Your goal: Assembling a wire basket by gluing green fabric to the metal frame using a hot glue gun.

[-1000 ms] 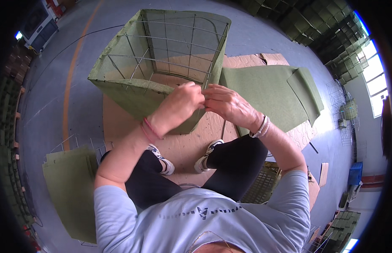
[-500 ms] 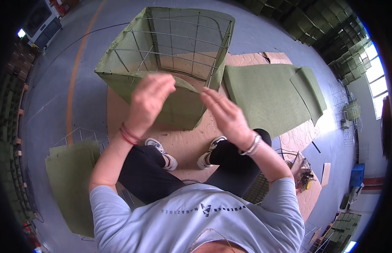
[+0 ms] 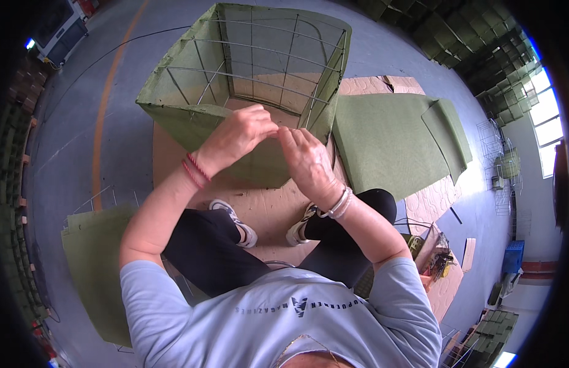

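Two hands seen – L hand (image 3: 242, 134) w/ fingers pressed together, held item unclear; R hand (image 3: 309, 164) grip can't be told, thumb hidden; green cloth-on-wire box (image 3: 260, 165) set just beyond, on cardboard (image 3: 269, 211); prob. light, cloth soft, wires stiff – best held by rim wires.

Green stacks (image 3: 437, 49), wire frames (image 3: 489, 138) and 1 orange floor line (image 3: 101, 122) show a workshop.

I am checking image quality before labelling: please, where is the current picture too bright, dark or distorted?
Head view: the window at right is washed out, glare whitens the floor nearby; head view again: black corners, and the orange floor line bends.
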The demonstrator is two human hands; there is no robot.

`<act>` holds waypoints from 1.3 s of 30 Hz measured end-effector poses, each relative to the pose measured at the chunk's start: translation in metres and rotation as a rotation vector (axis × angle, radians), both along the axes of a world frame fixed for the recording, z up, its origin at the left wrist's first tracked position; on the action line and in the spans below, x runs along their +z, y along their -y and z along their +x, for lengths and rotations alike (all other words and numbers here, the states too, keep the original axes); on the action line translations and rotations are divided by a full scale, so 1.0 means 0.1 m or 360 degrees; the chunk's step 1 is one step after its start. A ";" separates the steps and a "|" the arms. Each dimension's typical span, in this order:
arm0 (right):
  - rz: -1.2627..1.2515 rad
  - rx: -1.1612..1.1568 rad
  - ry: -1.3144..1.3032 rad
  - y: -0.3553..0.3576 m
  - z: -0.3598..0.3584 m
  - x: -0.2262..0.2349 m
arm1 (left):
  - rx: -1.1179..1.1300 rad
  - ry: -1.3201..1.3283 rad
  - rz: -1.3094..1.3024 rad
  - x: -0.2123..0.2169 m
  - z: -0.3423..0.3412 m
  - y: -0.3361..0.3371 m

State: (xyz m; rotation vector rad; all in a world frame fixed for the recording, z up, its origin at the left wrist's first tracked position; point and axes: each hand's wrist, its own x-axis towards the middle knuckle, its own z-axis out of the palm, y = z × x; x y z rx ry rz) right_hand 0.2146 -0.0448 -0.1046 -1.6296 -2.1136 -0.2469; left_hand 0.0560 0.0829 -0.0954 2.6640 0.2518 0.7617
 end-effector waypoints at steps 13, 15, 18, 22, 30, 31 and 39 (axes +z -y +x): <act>0.0310 0.0165 -0.0157 -0.07 -0.18 0.01 | 0.0708 0.0496 0.0198 0.08 -0.56 0.11; 0.0328 0.0171 -0.0132 -0.16 -0.29 -0.09 | 0.0497 0.0417 0.0457 -0.11 -0.43 0.22; 0.0355 0.0028 0.0043 -0.27 -0.35 -0.07 | 0.0490 0.0355 0.0458 -0.19 -0.33 0.18; -0.0062 0.0041 -0.0255 -0.30 -0.26 0.00 | 0.0322 0.0235 0.0222 -0.15 -0.32 0.02; -0.0469 0.0086 -0.0663 -0.46 -0.11 0.21 | 0.0380 -0.1087 -0.0544 0.45 -0.18 -0.30; -0.0581 0.0085 -0.0790 -0.45 -0.11 0.28 | 0.0390 -0.1085 -0.0531 0.37 -0.23 -0.32; 0.0506 0.0102 0.0112 -0.30 -0.29 -0.11 | 0.0387 0.0438 -0.0142 -0.15 -0.37 0.21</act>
